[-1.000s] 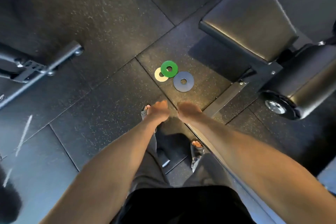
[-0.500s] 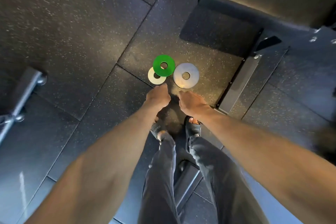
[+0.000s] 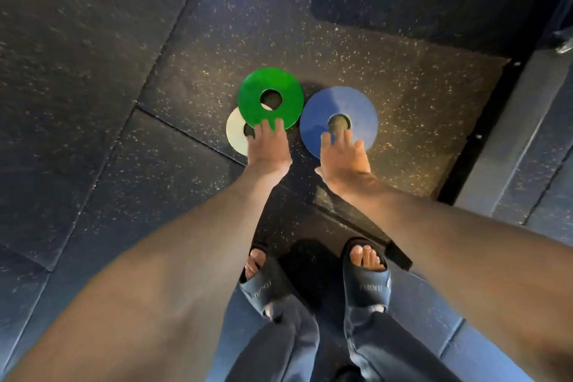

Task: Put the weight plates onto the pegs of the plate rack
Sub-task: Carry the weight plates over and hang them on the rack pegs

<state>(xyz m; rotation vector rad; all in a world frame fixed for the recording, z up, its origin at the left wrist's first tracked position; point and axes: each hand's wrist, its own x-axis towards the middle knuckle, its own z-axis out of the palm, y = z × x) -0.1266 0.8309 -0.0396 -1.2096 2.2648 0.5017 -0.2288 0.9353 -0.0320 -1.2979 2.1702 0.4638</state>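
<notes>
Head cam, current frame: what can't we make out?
Plate rack and pegs: outside the head view.
Cream ring-shaped weight plate: mostly covered by green ring-shaped weight plate and left hand.
Right hand over blue ring-shaped weight plate: touching or hovering, unclear from above.
Grey metal frame, top right: cut by edge.

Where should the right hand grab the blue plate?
By the near rim, from the person's side: the blue plate lies flat, so the right hand can hook fingers into the centre hole, thumb at the rim, and probably tip it up.

1 head-worn view, facing steeply down, close over the floor (image 3: 77, 71)
</notes>
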